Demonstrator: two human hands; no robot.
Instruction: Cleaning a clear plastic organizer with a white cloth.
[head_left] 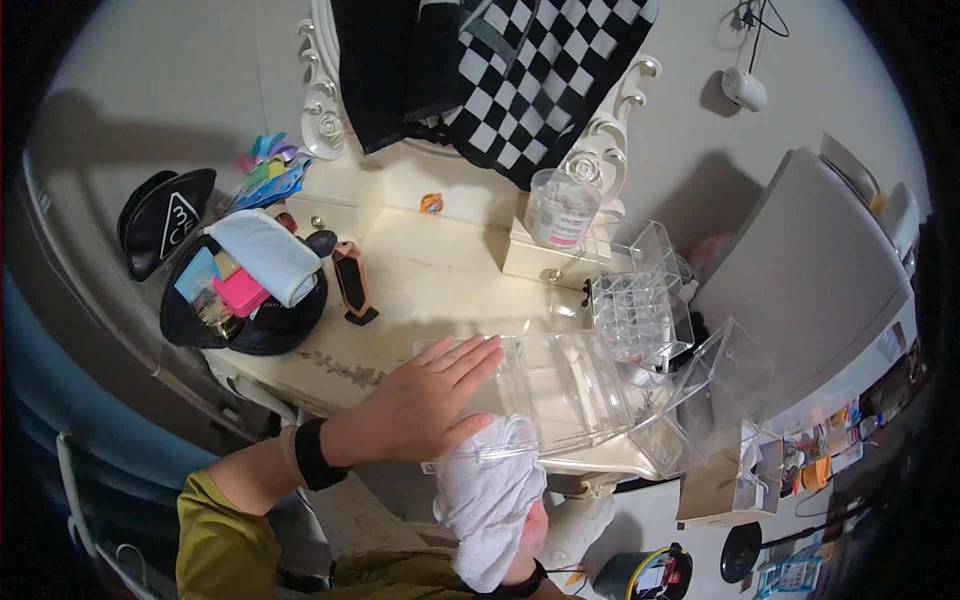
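Nearest, at 7 o'clock from the tray's middle, a white cloth (485, 510) covers most of the right hand (535, 522); I cannot tell whether those fingers pinch it or only back it. The left hand (428, 395) lies at 9 o'clock, flat, fingers stretched out, thumb apart and just beside the cloth. It appears to steady the clear tray (575, 385), which lies along the front edge of the white table (440, 255).

The work looks like wiping. For that, the flat palm should bear down gently, since thin plastic may flex or slide off the edge; fold the cloth into corners, and wipe along the dividers.

A clear box (715, 385) at 3 o'clock and a gridded organizer (640, 305) at 1 to 2 could be knocked by a wide stroke. Farther, at 12, a clear tub (560, 215) stands on a small drawer unit (525, 255).
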